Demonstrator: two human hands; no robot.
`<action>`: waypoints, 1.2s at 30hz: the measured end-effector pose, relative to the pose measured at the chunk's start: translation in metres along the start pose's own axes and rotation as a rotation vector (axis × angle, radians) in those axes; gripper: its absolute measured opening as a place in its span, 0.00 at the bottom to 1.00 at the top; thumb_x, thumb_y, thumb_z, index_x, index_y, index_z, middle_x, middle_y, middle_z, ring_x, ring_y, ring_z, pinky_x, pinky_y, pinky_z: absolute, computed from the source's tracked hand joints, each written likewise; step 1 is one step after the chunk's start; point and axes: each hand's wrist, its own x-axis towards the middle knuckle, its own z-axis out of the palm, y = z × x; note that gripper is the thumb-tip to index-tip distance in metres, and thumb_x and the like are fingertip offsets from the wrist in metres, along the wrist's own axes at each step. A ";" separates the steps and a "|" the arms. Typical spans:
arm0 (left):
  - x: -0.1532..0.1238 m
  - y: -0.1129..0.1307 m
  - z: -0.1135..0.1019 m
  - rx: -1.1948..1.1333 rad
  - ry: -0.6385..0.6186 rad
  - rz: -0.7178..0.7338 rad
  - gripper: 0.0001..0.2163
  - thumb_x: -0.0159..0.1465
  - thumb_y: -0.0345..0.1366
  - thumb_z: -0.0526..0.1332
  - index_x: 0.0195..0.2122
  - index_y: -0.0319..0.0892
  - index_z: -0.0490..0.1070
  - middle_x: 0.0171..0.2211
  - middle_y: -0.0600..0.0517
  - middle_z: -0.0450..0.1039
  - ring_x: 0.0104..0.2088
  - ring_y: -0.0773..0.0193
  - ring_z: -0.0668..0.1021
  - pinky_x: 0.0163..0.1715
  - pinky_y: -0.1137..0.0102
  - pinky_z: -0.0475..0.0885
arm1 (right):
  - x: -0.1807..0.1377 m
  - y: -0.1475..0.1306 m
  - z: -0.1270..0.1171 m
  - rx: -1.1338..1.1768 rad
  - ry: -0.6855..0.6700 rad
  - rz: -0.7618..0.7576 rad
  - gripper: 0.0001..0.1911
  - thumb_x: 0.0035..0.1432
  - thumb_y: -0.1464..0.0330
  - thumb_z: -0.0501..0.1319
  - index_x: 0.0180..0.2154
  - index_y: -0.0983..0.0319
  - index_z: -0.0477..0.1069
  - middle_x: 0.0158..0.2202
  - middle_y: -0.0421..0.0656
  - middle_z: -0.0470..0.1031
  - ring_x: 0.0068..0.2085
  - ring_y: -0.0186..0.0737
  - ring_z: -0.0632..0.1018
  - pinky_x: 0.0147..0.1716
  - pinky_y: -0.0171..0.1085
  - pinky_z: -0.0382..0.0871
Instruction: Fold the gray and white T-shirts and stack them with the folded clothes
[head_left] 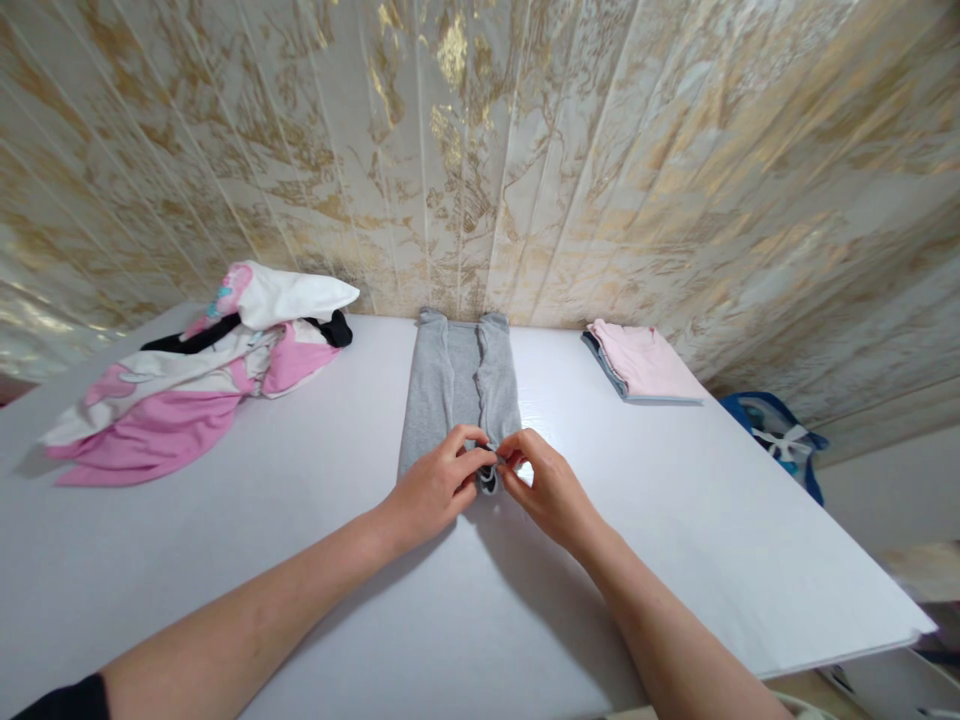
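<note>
"Both hands meet at the near end of the grey garment. What are they doing there?"

"Grasping cloth. On the right hand, thumb and forefinger come together on an edge of it; the left hand has its fingers bent over the same end, pinching too, as far as I can tell, though its own fingers partly hide the grip."

"And how does the garment lie?"

"Flat on the white table, stretching straight away from the person, long axis front to back, its far end close to the patterned curtain."

"Which hand is nearer?"

"Both touch it, but the left covers more of that end; the right sits at its right-hand corner. A dark, pale-rimmed fold shows just below the fingertips."

"Anything to the sides?"

"Rumpled pink-and-white clothes to the left, a folded stack to the right, both well apart."
</note>
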 end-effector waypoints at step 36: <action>0.007 0.017 -0.023 -0.079 0.078 -0.168 0.06 0.64 0.29 0.55 0.39 0.44 0.69 0.38 0.52 0.73 0.40 0.62 0.75 0.43 0.67 0.70 | 0.004 0.003 -0.036 0.250 -0.060 0.135 0.15 0.56 0.74 0.53 0.43 0.60 0.73 0.38 0.42 0.69 0.33 0.33 0.74 0.34 0.36 0.71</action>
